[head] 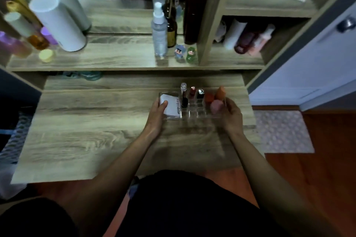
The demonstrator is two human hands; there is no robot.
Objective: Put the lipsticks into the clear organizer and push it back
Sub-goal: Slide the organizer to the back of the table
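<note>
The clear organizer [194,112] sits on the wooden desk [96,131], right of centre. Standing in its slots are a silver-capped lipstick [183,90], a red lipstick [192,92] and a black-and-silver lipstick [200,95]. A white box [170,107] fills its left compartment, and orange and pink sponges [216,100] fill its right end. My left hand [158,114] grips the organizer's left end, thumb on the white box. My right hand [230,113] holds the right end beside the pink sponge.
A raised shelf [115,59] behind the desk carries a spray bottle [159,32], a dark red bottle [194,7], a white cylinder [57,23], small jars and figurines. A side cubby [248,36] holds more bottles. A mirror stands at the back.
</note>
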